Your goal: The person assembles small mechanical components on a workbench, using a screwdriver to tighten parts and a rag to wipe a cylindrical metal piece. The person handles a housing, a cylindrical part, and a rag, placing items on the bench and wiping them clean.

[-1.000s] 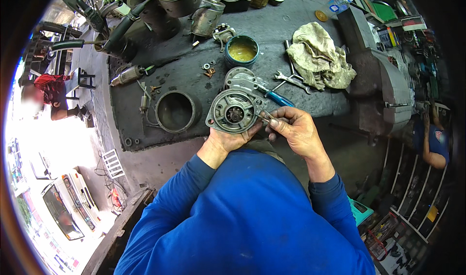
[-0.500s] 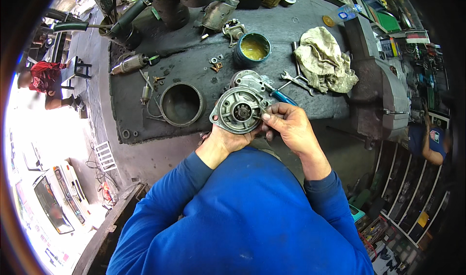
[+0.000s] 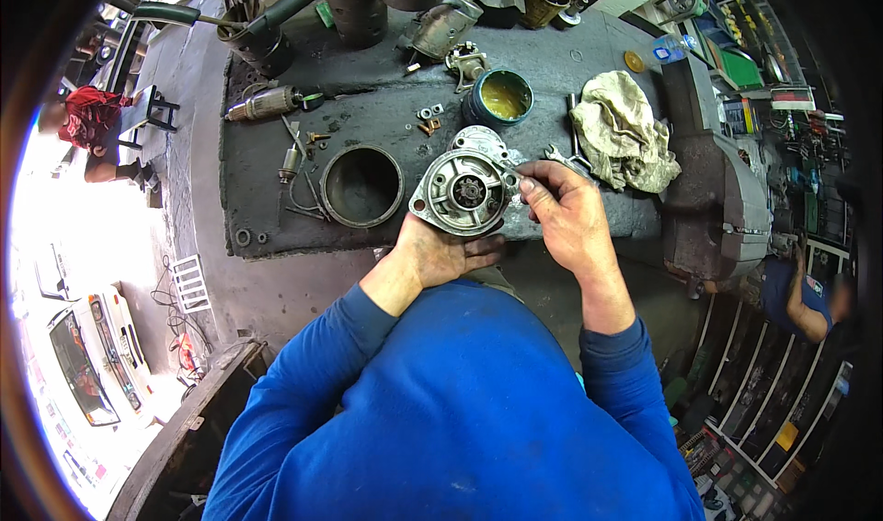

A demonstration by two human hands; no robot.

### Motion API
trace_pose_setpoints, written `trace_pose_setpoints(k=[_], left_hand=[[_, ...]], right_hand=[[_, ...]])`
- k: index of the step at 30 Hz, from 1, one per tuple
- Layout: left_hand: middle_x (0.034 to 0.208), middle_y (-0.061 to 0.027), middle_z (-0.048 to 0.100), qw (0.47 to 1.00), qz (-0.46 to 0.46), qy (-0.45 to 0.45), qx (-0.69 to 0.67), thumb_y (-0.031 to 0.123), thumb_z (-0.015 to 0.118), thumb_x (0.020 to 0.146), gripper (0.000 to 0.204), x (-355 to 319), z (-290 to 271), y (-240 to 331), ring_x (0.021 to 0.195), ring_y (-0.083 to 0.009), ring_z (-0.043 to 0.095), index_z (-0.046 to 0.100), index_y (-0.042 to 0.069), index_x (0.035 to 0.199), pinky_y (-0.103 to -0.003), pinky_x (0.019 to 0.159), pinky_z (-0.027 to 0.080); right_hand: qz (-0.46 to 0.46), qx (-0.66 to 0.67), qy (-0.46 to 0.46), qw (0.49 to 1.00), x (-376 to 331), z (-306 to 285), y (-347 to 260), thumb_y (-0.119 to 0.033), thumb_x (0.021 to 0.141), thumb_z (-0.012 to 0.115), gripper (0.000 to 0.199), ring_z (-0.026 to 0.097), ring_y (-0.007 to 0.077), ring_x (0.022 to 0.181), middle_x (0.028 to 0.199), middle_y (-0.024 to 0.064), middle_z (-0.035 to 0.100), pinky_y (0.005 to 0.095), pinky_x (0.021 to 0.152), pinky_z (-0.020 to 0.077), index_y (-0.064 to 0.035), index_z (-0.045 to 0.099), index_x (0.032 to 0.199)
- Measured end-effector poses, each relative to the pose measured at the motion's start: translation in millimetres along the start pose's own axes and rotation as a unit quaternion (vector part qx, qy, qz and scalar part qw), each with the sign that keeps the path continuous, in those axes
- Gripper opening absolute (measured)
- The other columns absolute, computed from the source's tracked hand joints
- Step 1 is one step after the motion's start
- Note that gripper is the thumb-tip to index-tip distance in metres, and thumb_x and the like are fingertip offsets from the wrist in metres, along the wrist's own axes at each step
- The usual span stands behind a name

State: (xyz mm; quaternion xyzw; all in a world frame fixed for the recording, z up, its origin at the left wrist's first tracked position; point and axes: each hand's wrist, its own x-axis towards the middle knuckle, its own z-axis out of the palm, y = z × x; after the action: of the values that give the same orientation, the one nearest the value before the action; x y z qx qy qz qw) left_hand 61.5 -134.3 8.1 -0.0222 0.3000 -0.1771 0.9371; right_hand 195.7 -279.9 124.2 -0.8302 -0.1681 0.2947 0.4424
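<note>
I note a dark, grimy workbench [image 3: 386, 125]. On it stands an open metal cylinder [image 3: 361, 186], with small bolts [image 3: 430, 114] beyond it. A round tin of yellow grease [image 3: 498, 98] sits near a crumpled, soiled rag [image 3: 628, 131]. A heavy bench vise [image 3: 722, 204] occupies the right end. An armature [image 3: 264, 104] lies at the far left.

Person wears a bright blue long-sleeved top; both sleeves are pushed up above the wrists, cuffs bunched. Left hand [image 3: 440, 252] and right hand [image 3: 563, 216] are bare and grease-soiled.
</note>
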Motion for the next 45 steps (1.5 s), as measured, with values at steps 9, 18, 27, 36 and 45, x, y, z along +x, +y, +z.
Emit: trace_pose_setpoints(k=[9, 18, 27, 36, 45], left_hand=[[0.124, -0.0164, 0.071, 0.948, 0.113, 0.11, 0.277, 0.048, 0.056, 0.107, 0.052, -84, -22, 4, 0.113, -0.0284, 0.067, 0.062, 0.006, 0.138, -0.046, 0.101, 0.053], [0.112, -0.0093, 0.074, 0.867, 0.283, 0.134, 0.388, 0.032, 0.068, 0.105, 0.039, -117, -28, 14, 0.104, -0.0179, 0.069, 0.068, 0.002, 0.129, -0.036, 0.095, 0.054], [0.105, -0.0141, 0.072, 0.563, 0.508, 0.168, 0.63, 0.008, 0.08, 0.091, 0.031, -117, 17, 16, 0.098, -0.0256, 0.071, 0.069, -0.002, 0.118, -0.039, 0.086, 0.059], [0.111, -0.0149, 0.071, 0.441, 0.537, 0.056, 0.717, 0.012, 0.086, 0.085, 0.026, -38, 39, 55, 0.104, -0.0331, 0.07, 0.076, 0.001, 0.107, -0.039, 0.091, 0.057], [0.135, -0.0182, 0.065, 0.393, 0.468, 0.133, 0.78, 0.001, 0.077, 0.09, 0.03, -56, 42, 46, 0.123, -0.0288, 0.068, 0.074, 0.002, 0.12, -0.036, 0.102, 0.055]], right_hand=[[-0.345, -0.321, -0.115, 0.874, 34, 32, -56, -0.012, 0.089, 0.071, 0.016, 0.071, 0.0473, 0.088, 0.086, 0.0244, 0.073, 0.0563, 0.078, 0.0562, 0.0013, 0.069, 0.098], [-0.29, -0.52, -0.151, 0.789, 61, 63, -65, -0.015, 0.087, 0.072, 0.014, 0.072, 0.043, 0.086, 0.083, 0.0215, 0.073, 0.0526, 0.079, 0.0585, -0.0016, 0.073, 0.088], [-0.391, -0.418, 0.004, 0.82, 8, 45, -54, -0.029, 0.079, 0.089, 0.067, 0.067, 0.0301, 0.112, 0.119, 0.0105, 0.07, 0.0468, 0.096, 0.0531, -0.0172, 0.065, 0.14], [0.064, -0.399, 0.023, 0.915, 11, -68, 117, -0.026, 0.086, 0.085, 0.055, 0.071, 0.0444, 0.116, 0.123, 0.0287, 0.073, 0.0521, 0.099, 0.0567, -0.0009, 0.069, 0.133], [-0.115, -0.295, 0.137, 0.939, 18, -41, 190, -0.02, 0.09, 0.083, 0.041, 0.065, 0.0408, 0.105, 0.108, 0.0187, 0.064, 0.0492, 0.093, 0.0536, -0.0031, 0.073, 0.126]])
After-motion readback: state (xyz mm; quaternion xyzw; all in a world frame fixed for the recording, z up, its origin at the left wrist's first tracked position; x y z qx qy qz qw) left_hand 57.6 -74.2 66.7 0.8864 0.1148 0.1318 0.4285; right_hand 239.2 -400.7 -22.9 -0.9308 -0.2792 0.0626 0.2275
